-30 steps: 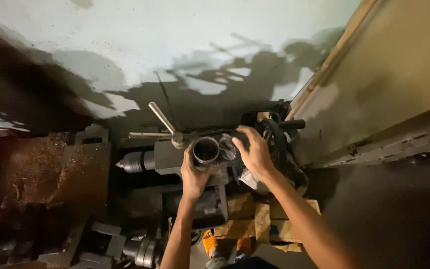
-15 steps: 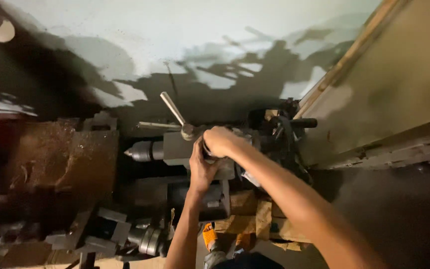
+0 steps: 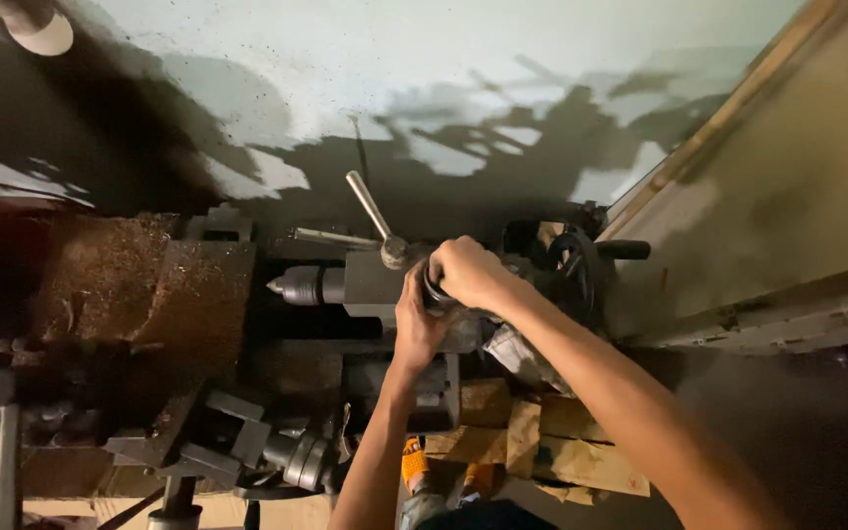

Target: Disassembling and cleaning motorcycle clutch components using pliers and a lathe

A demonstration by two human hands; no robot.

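My right hand [image 3: 468, 270] is clamped over a short grey metal ring [image 3: 431, 287] on top of a lathe tailstock [image 3: 370, 287]. Only the ring's dark left edge shows under my fingers. My left hand [image 3: 416, 324] reaches up from below, and its fingers press against the ring's left side. A silver lever handle [image 3: 369, 206] sticks up from the tailstock just left of my hands. The pointed centre [image 3: 296, 285] juts out of the tailstock to the left.
A black handwheel [image 3: 576, 270] with a side handle sits right of my hands. The lathe carriage [image 3: 149, 285], covered in rusty chips, lies to the left. Wooden blocks [image 3: 542, 432] lie below. A tan board [image 3: 787, 167] leans at the right. A round lamp [image 3: 41, 29] hangs top left.
The ring's open mouth was in plain view between both hands a second ago. My right hand has since closed over the top of it, and the view has shifted slightly right.
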